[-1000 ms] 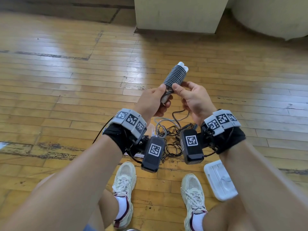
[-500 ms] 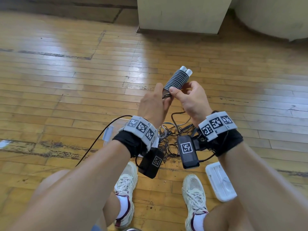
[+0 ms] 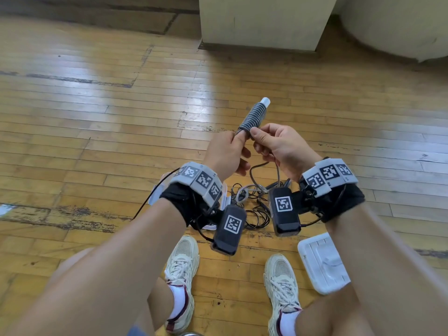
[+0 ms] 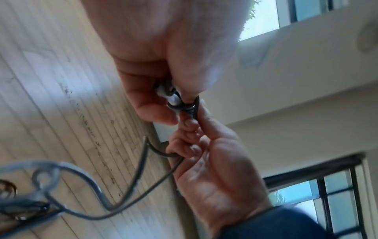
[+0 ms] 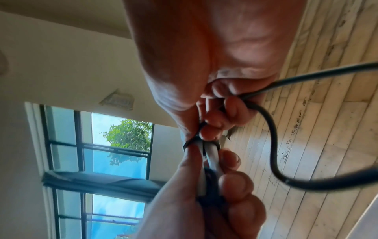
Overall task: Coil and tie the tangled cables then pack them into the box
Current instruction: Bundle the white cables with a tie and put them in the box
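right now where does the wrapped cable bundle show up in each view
Head: wrapped cable bundle upper centre, sticking up from both hands' fingertips.
Left wrist: centre, only its lower end, pinched between the hands.
Right wrist: lower centre, between the thumbs.
Shared landmark: the loose grey cable trailing down.

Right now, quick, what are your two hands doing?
Left hand: fingers curled round the lower end of the wrapped cable bundle.
Right hand: pinching the loose grey cable at the bundle's base.
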Available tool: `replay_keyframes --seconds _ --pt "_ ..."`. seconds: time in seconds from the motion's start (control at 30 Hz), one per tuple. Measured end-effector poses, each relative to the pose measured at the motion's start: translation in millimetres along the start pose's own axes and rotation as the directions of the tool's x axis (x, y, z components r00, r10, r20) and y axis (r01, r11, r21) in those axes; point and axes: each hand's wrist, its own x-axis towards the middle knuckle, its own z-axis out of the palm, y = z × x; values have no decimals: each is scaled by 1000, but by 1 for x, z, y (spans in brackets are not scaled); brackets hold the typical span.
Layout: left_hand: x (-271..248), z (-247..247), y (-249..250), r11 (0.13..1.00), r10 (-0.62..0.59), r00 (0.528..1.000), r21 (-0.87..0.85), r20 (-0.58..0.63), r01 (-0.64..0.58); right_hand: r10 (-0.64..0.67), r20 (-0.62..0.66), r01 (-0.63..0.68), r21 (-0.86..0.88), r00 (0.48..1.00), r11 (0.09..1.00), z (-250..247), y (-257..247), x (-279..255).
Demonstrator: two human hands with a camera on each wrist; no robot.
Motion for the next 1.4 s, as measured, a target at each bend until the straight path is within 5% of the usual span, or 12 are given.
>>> replay_keyframes --seconds 0.2,0.43,0.67,0.83,0.93,1.0,1.07,1.2,1.4 --pt "-4 -5 6 952 -17 986 -298 165 67 -22 11 21 84 1000 996 -5 -3 -3" --pt "-7 -6 11 918 -9 978 -386 210 92 18 -79 -9 113 997 994 -2 -1 -1" --pt "-7 -8 11 960 -30 976 -265 214 88 32 -15 -28 201 999 979 -2 2 0" --pt "-5 -19 15 987 73 992 136 107 -88 49 48 -60 271 998 961 -13 2 -1" --pt "3 -38 9 757 327 945 595 11 -269 103 137 -130 206 985 970 -17 0 -4" --pt "6 -43 1 555 430 883 716 190 -424 134 222 -175 177 966 968 -18 1 -6" --pt "4 -42 -4 488 473 815 670 335 -559 158 308 -213 153 938 965 -19 -1 -7" --pt "2 -45 -6 499 510 800 648 316 -575 162 480 -273 170 862 947 -20 -6 -6" --pt "-6 -43 3 753 312 901 500 302 -429 150 473 -288 235 868 928 -17 -8 -7"
